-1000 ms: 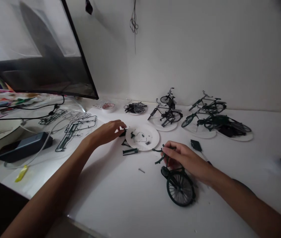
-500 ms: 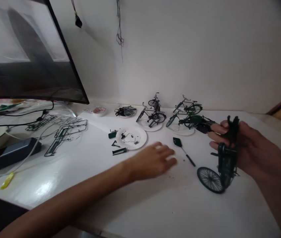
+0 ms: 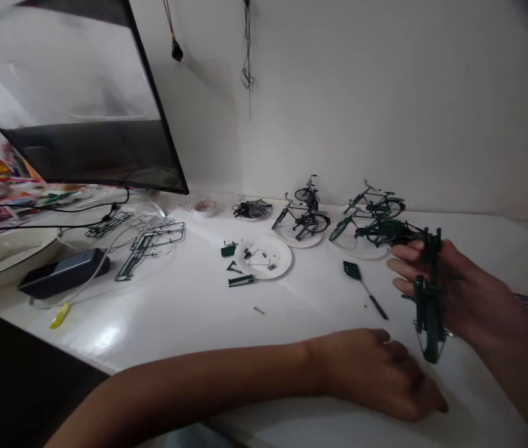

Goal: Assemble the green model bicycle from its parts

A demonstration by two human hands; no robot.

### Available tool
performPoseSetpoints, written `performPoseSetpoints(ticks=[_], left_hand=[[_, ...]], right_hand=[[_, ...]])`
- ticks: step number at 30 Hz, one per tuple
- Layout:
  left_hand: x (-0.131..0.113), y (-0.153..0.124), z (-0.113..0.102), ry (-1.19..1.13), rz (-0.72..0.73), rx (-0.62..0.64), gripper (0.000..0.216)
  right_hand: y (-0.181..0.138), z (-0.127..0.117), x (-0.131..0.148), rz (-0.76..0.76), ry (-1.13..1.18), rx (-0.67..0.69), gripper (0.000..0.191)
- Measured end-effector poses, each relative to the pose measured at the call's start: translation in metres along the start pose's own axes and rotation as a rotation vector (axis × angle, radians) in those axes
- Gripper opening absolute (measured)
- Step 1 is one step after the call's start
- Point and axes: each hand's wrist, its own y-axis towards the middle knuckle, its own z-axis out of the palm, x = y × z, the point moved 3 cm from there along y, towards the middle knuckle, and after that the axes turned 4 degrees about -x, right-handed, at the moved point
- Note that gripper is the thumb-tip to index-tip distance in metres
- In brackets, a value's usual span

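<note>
My right hand [image 3: 459, 292] grips a partly built dark green model bicycle [image 3: 428, 305], held upright above the white table with its wheel pointing down. My left hand [image 3: 380, 373] lies across the table near the front edge, just below and left of that model. Its fingers are curled with the knuckles up, and nothing shows in them. A small dark screwdriver [image 3: 364, 286] lies on the table between the hands and the paper plate.
A paper plate [image 3: 283, 264] with small parts sits mid-table, dark pieces beside it. Several finished model bicycles [image 3: 308, 214] stand on plates at the back wall. Plastic part frames [image 3: 145, 242], a dark box [image 3: 63, 274] and a monitor [image 3: 86, 106] fill the left side.
My right hand lifted the model bicycle off the table and turned it upright. My left hand left the paper plate and swept right and toward me, coming to rest below the model.
</note>
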Motion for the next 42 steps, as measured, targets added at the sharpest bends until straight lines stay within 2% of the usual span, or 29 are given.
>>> performPoseSetpoints(ticks=[2,4,5,7,8,9,10,11,13,16,20,26,28,33,42], left_hand=[[0.011,-0.021,-0.025,-0.028,-0.027,-0.013,0.028],[0.034,-0.044,-0.053,-0.066,-0.148,-0.004,0.033],[0.050,-0.057,-0.066,-0.132,-0.265,0.010,0.034],[0.083,-0.083,-0.086,-0.374,-0.580,-0.023,0.032],[0.098,-0.096,-0.092,-0.540,-0.757,-0.060,0.030],[0.111,-0.109,-0.096,-0.697,-0.919,-0.136,0.031],[0.120,-0.122,-0.098,-0.820,-1.064,-0.262,0.031],[0.126,-0.131,-0.099,-0.835,-1.126,-0.328,0.035],[0.128,-0.144,-0.095,-0.864,-1.198,-0.383,0.037],[0.118,-0.150,-0.088,-0.909,-1.233,-0.379,0.038],[0.107,-0.144,-0.083,-0.959,-1.247,-0.406,0.036],[0.113,-0.148,-0.094,-0.930,-1.289,-0.556,0.033],[0.111,-0.147,-0.096,-0.926,-1.270,-0.522,0.032],[0.093,-0.131,-0.089,-0.972,-1.196,-0.338,0.031],[0.088,-0.127,-0.082,-1.054,-1.179,-0.290,0.035]], right_hand=[[0.000,0.007,-0.009,0.039,0.075,-0.021,0.019],[0.001,0.017,-0.024,0.069,0.114,-0.042,0.021],[0.002,0.023,-0.034,0.083,0.104,-0.084,0.023],[0.005,0.034,-0.060,0.244,-0.023,-0.156,0.026],[0.007,0.041,-0.072,0.295,-0.099,-0.147,0.028],[0.010,0.048,-0.081,0.275,-0.166,-0.120,0.027],[0.013,0.054,-0.088,0.238,-0.229,-0.076,0.026],[0.016,0.060,-0.094,0.211,-0.284,-0.017,0.028],[0.021,0.067,-0.102,0.200,-0.328,0.035,0.032],[0.024,0.068,-0.105,0.193,-0.351,0.076,0.038],[0.021,0.065,-0.104,0.172,-0.440,0.165,0.039],[0.021,0.062,-0.106,0.110,-0.434,0.146,0.038],[0.021,0.062,-0.107,0.110,-0.437,0.156,0.038],[0.018,0.063,-0.108,0.088,-0.486,0.207,0.035],[0.016,0.066,-0.108,0.094,-0.527,0.249,0.035]])
